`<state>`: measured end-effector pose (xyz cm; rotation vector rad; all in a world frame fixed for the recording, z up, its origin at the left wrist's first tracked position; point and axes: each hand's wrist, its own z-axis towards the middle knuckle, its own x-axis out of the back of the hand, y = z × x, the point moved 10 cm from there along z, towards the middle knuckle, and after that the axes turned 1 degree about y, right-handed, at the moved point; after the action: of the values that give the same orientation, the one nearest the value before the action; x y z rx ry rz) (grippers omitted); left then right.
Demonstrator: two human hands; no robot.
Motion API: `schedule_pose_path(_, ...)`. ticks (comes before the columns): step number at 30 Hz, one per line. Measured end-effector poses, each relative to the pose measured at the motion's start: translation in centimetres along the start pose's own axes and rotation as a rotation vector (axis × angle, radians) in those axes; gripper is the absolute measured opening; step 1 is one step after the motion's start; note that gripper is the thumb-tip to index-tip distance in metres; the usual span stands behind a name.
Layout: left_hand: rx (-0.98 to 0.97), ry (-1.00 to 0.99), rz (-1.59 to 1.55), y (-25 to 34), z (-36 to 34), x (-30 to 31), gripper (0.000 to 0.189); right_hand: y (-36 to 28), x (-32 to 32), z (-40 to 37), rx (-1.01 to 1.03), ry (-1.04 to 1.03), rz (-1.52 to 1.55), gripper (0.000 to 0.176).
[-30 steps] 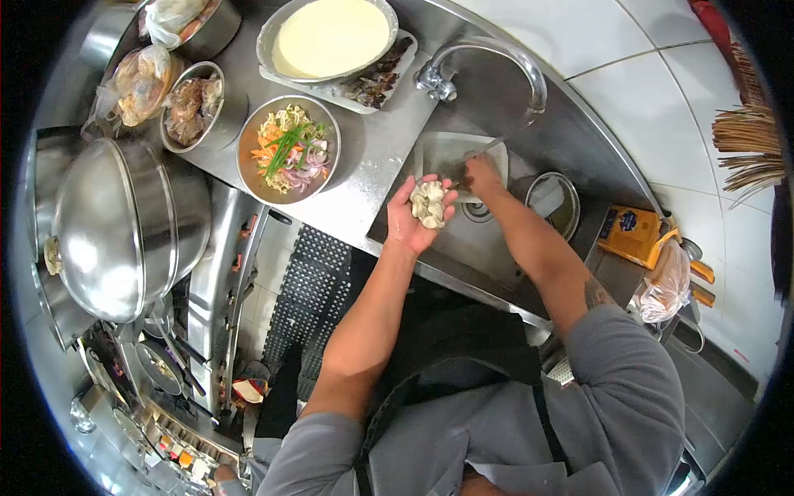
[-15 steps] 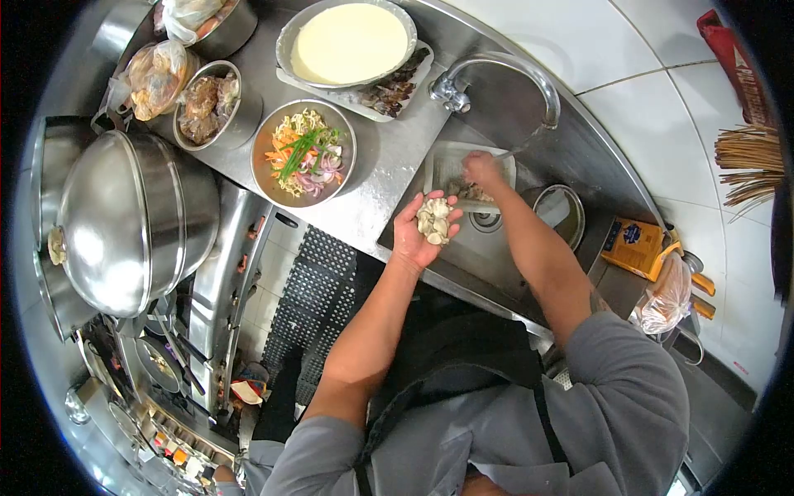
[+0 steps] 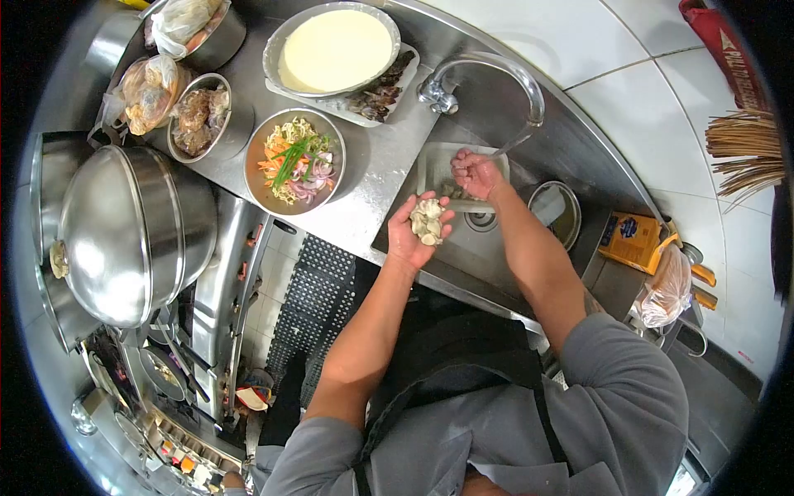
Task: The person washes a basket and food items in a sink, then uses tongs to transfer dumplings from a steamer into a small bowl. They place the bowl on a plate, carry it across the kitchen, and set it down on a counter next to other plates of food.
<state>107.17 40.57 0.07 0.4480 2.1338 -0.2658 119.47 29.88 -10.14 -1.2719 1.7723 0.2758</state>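
Observation:
My left hand (image 3: 407,238), palm up and fingers curled, cups a small heap of cream-coloured clams (image 3: 427,221) by the front edge of the sink (image 3: 463,273). My right hand (image 3: 478,174) is above a white rectangular tub (image 3: 504,157) in the sink, beneath the curved tap (image 3: 536,103). Its fingers are curled in, and whatever they may hold is too small to make out. Some pale bits lie in the tub, partly hidden by the hand. Water runs from the spout beside my right wrist.
On the steel counter stand a bowl of cut vegetables (image 3: 255,178), a large basin of pale batter (image 3: 335,51) and a tray of shrimp (image 3: 403,95). A round steel pot (image 3: 576,217) sits in the sink's right side. A big lidded pot (image 3: 107,236) stands at left.
My right hand has turned its palm more upward and lifted slightly from the tub. The left hand keeps hold of the clams. The view has shifted a little.

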Motion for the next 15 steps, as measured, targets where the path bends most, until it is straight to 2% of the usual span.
schedule_pose_path(4, -0.007, 0.010, 0.002, 0.1, 0.1, 0.0, 0.034, -0.7, -2.8, -0.9, -0.070, -0.172, -0.040, 0.011)
schedule_pose_path(7, -0.051, 0.066, 0.020, 0.4, 0.6, 0.8, 0.034, -1.7, -4.1, -1.6, -0.091, -0.030, -0.244, 0.016)
schedule_pose_path(11, -0.098, 0.209, 0.034, 0.4, 2.8, 2.5, 0.034, -4.0, -7.4, -3.2, -0.123, 0.153, -1.049, 0.025)
schedule_pose_path(13, -0.100, 0.159, 0.009, 0.2, 4.6, 1.4, 0.032, -4.8, -11.5, -4.8, -0.096, 0.196, -1.429, 0.029)
schedule_pose_path(15, -0.097, 0.109, -0.039, 0.2, 6.1, -0.8, 0.031, -3.5, -15.6, -6.3, -0.082, -0.021, -1.466, 0.033)
